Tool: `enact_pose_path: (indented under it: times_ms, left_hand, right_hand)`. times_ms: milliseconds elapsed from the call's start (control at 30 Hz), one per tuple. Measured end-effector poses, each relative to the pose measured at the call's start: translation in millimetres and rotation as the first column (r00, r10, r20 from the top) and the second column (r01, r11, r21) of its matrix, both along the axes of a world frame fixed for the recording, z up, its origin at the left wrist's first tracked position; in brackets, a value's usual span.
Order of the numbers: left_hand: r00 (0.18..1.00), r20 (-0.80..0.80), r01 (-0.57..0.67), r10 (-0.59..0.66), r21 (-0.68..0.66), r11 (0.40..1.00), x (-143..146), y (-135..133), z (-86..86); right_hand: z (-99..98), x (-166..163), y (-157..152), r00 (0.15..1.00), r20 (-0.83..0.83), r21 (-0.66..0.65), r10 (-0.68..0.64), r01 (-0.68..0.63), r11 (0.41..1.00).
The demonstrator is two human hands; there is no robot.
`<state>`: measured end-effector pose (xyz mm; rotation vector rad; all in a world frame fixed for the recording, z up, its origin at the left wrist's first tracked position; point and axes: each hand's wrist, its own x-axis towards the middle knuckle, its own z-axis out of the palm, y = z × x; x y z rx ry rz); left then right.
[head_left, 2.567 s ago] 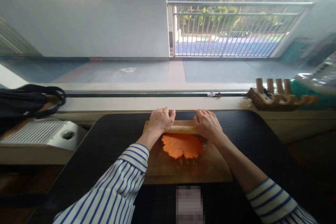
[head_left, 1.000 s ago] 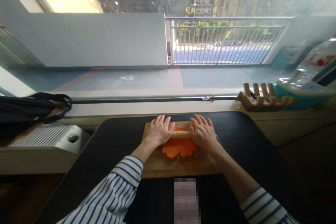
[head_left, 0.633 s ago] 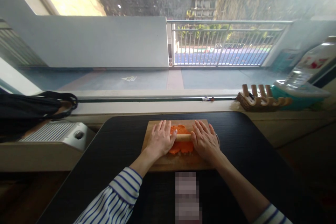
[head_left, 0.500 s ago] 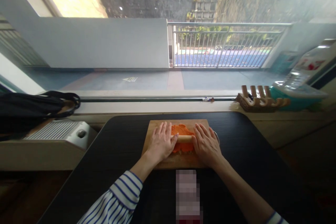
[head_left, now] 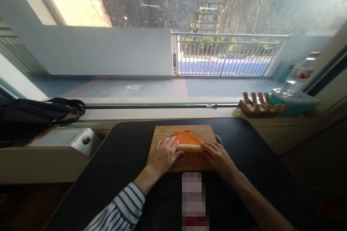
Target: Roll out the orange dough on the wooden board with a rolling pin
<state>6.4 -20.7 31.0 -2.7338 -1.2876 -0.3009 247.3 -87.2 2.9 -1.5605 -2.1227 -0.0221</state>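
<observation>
A wooden rolling pin (head_left: 190, 148) lies crosswise over a flat, uneven sheet of orange dough (head_left: 186, 137). My left hand (head_left: 162, 154) grips the pin's left end, fingers over it and thumb on the near side. At the other end my right hand (head_left: 219, 154) has its fingers bent over the pin, and its thumb is mostly hidden. Both pin ends are covered by my hands. Under the dough is a wooden cutting board (head_left: 162, 132), with a metal handle (head_left: 218, 138) partly visible at its right edge. A little orange dough shows on the near side of the pin.
The board rests on a dark table (head_left: 130, 140) against a window sill (head_left: 146, 113). On the sill at right are a wooden rack (head_left: 260, 106), a teal container (head_left: 295, 103) and a plastic bottle (head_left: 296, 75). A black bag (head_left: 35, 117) lies at left above a white heater (head_left: 67, 139).
The rolling pin has come toward me across the dough, with both hands on it. More of the dough's far part shows. My fingers are more bent over the pin than before.
</observation>
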Motion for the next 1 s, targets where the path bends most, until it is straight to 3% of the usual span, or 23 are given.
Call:
enact_pose_path:
  times_ms: [200, 467, 633, 833, 1000]
  left_hand:
    - [0.999, -0.005, 0.051, -0.051, 0.040, 0.998, 18.7, -1.4, 13.4]
    - [0.994, -0.007, 0.112, -0.112, -0.035, 0.993, 31.1, 7.8, 7.5]
    - [0.990, 0.026, 0.141, -0.139, -0.050, 0.989, 28.6, 20.2, -0.7]
    - [0.998, 0.009, 0.062, -0.061, -0.052, 0.997, 35.6, 33.6, -8.9]
    - [1.000, 0.012, 0.024, -0.024, -0.047, 0.999, 45.4, 51.0, -9.4]
  right_hand:
    - [13.0, 24.4, 5.8, 0.998, -0.003, 0.019, 0.059, -0.058, 0.998]
    - [13.8, 37.8, 4.1, 0.999, 0.000, -0.106, 0.052, -0.051, 0.993]
    - [18.3, 25.1, 10.3, 0.999, 0.046, -0.122, -0.020, 0.025, 0.992]
    - [16.0, 11.1, 25.2, 0.968, 0.159, -0.157, -0.196, 0.221, 0.963]
    - [16.1, 14.2, 49.6, 0.950, 0.219, -0.188, -0.221, 0.264, 0.946]
